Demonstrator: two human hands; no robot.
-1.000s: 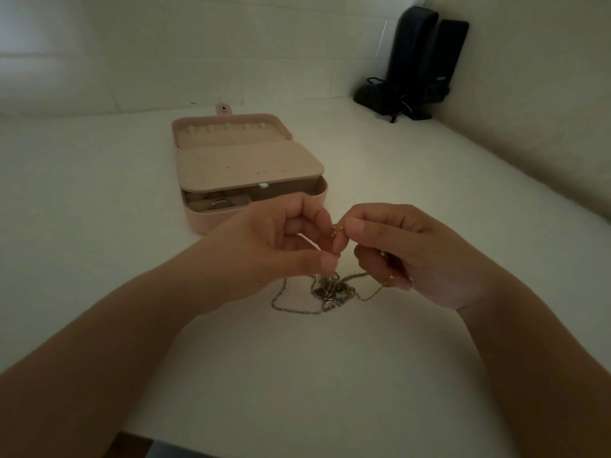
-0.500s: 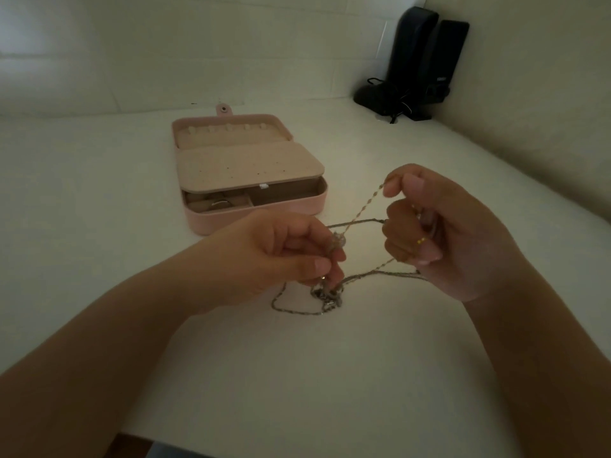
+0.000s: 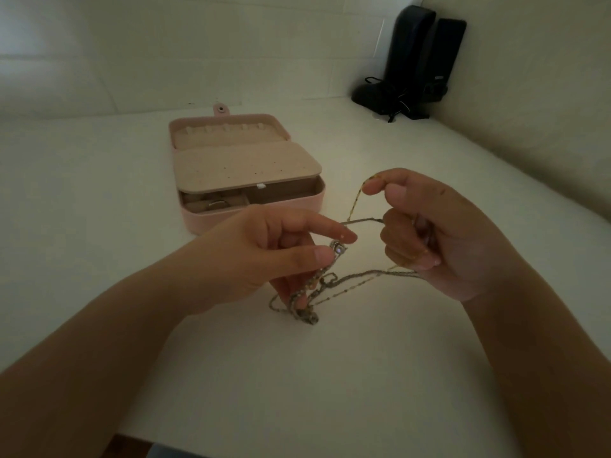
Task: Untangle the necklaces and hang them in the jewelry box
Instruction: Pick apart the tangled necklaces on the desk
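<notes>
A tangle of thin necklaces (image 3: 317, 292), silver and gold chains, hangs between my hands just above the white table. My left hand (image 3: 264, 256) pinches a small round pendant between thumb and fingers, its index finger stretched out to the right. My right hand (image 3: 426, 233) holds several strands: a gold chain pinched high between thumb and index finger, other chains curled in the lower fingers. The knotted part droops onto the table below my left hand. The pink jewelry box (image 3: 198, 223) stands open behind my left hand, its lid showing a row of hooks.
A ring lies in the front left compartment of the box. Two black speakers (image 3: 420, 57) with cables stand in the far right corner against the wall. The white table (image 3: 99, 209) ends at its front edge near my left forearm.
My hands have drawn apart from a tight pinch. My right hand rose up and right, stretching the strands. My left index finger has extended and the knot has loosened.
</notes>
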